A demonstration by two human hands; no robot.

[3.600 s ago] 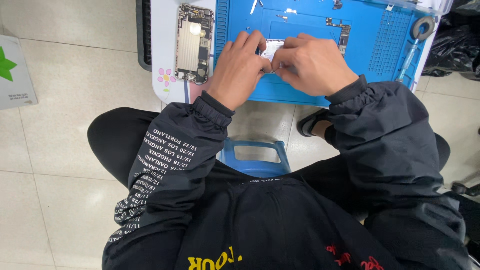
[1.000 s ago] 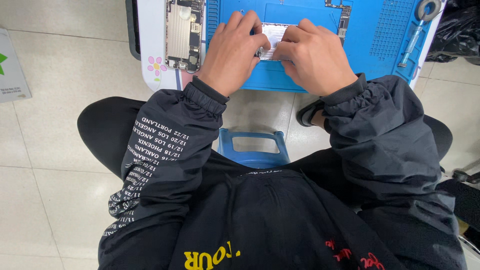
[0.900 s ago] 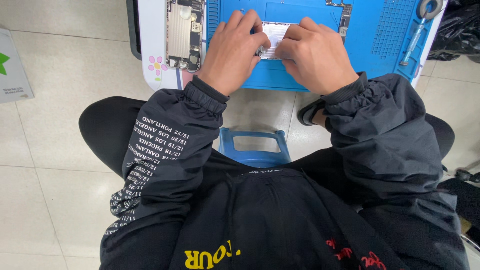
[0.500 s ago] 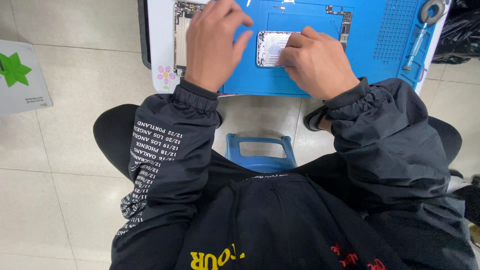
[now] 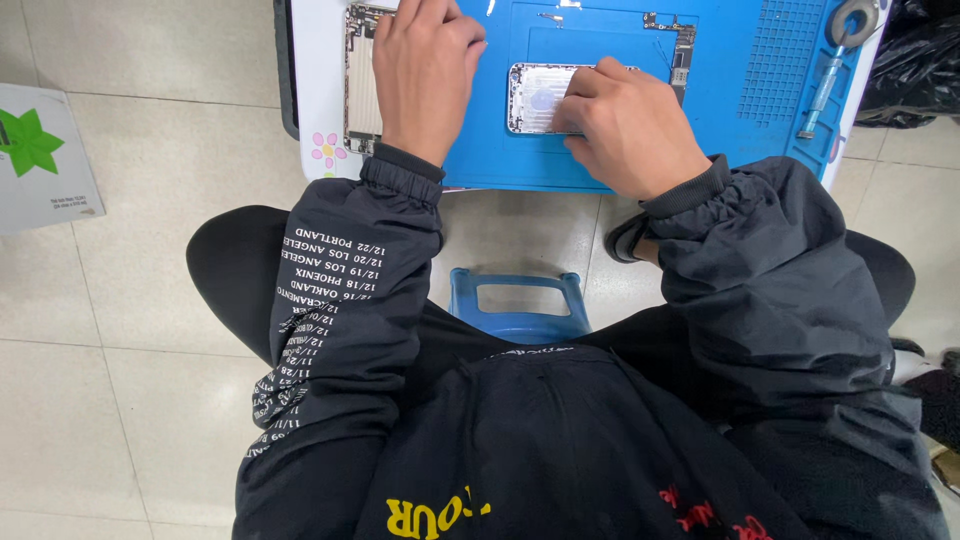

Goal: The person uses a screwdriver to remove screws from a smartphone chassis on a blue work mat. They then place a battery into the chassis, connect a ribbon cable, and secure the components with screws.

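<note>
A silver phone back shell (image 5: 540,97) lies on the blue work mat (image 5: 500,160). My right hand (image 5: 630,125) rests on its right end, fingers pressing it down. My left hand (image 5: 425,65) has lifted off it and hovers to the left, over the mat's edge and an opened phone body (image 5: 360,85) with bare inner parts. Its fingers are curled; I cannot see anything in them. A narrow circuit board (image 5: 680,50) lies just beyond my right hand.
A screwdriver (image 5: 825,80) and a roll of tape (image 5: 850,18) sit at the mat's right side. The white table edge (image 5: 320,150) carries a flower sticker. A blue stool (image 5: 520,305) is under me. A grey box with a green star (image 5: 45,155) lies on the floor at left.
My left hand let go of the silver shell and moved left and away, toward the opened phone body. My right hand stayed on the shell.
</note>
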